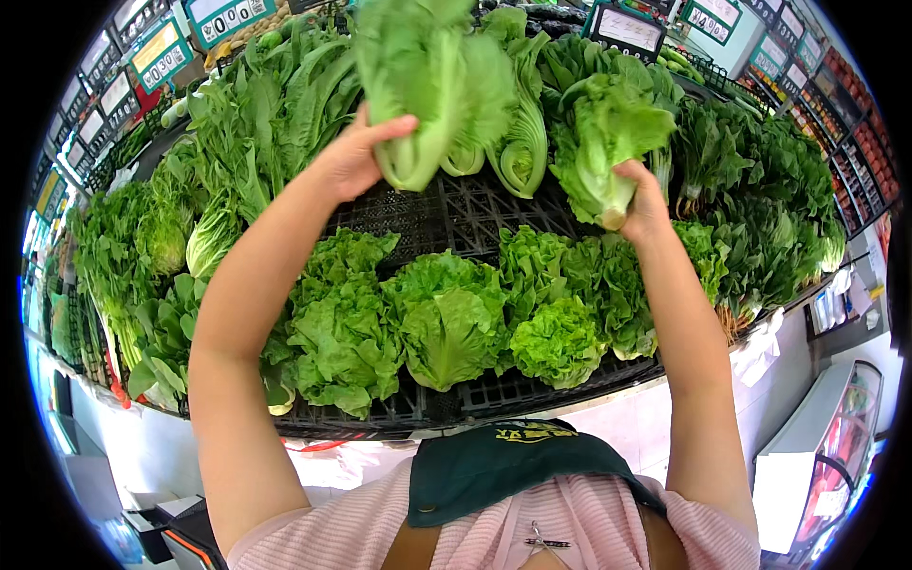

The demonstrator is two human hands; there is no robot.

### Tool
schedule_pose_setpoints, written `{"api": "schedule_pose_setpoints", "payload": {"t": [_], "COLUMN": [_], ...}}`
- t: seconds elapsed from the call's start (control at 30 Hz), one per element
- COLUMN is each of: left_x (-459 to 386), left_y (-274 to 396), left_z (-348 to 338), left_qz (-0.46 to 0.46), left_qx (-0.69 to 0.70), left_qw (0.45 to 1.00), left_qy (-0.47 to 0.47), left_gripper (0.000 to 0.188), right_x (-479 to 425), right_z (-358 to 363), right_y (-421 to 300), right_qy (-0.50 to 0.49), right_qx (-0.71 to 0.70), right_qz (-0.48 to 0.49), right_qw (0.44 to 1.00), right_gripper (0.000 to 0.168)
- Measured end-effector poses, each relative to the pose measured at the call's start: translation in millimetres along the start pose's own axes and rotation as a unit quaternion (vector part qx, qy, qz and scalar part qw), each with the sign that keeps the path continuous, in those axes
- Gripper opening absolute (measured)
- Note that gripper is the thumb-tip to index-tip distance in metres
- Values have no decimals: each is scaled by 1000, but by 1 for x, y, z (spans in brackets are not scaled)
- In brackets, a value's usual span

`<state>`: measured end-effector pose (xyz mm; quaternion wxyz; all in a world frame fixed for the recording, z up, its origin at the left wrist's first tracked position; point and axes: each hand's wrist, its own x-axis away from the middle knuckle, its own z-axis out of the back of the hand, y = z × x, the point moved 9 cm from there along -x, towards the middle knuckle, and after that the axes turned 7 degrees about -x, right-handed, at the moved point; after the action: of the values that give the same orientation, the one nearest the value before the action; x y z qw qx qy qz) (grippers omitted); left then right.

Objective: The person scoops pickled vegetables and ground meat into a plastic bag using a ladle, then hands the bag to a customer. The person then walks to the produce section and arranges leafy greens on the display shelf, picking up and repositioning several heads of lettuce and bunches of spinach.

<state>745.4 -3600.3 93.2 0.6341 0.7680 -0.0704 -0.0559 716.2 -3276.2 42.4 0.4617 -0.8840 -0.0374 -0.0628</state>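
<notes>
My left hand [363, 157] grips a large light-green leafy head [420, 100] near its pale base, its top leaves blurred and cut off by the picture's upper edge. Held at its cut stem in my right hand [645, 196] is a head of lettuce [602, 149], tilted with the leaves upward. Between the two hands, a head of pale-ribbed leaf mustard [524, 135] lies on the black plastic crates [470, 214]. Nearer to me, several lettuces sit in a row, among them a broad one [445, 320] and a smaller frilly one [559, 342].
Bunches of long-leaved greens [249, 114] crowd the left, and dark leafy greens [762, 171] with roots fill the right. Price signs [623, 32] stand along the back. A glass-fronted display case [819, 456] is at the lower right. The crates' front edge [342, 427] runs before my apron.
</notes>
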Motion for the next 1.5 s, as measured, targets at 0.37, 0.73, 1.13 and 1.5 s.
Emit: {"api": "schedule_pose_setpoints", "payload": {"t": [0.37, 0.73, 1.13, 1.5], "left_x": [-14, -12, -54, -80], "left_y": [-58, -61, -51, -101], "left_z": [70, 94, -56, -103], "left_qz": [-71, 32, 52, 203], "left_qx": [-48, -242, -472, -326], "left_qw": [968, 935, 870, 866], "left_qy": [237, 257, 134, 321], "left_gripper": [111, 107, 109, 103], "right_x": [45, 83, 132, 151], "right_z": [-31, -8, 55, 78], "right_y": [-54, -72, -119, -117], "right_qy": [-131, -178, -236, -248], "right_qx": [-239, -300, -343, -331], "right_qz": [41, 51, 129, 138], "right_qw": [961, 936, 900, 900], "right_gripper": [49, 56, 52, 58]}}
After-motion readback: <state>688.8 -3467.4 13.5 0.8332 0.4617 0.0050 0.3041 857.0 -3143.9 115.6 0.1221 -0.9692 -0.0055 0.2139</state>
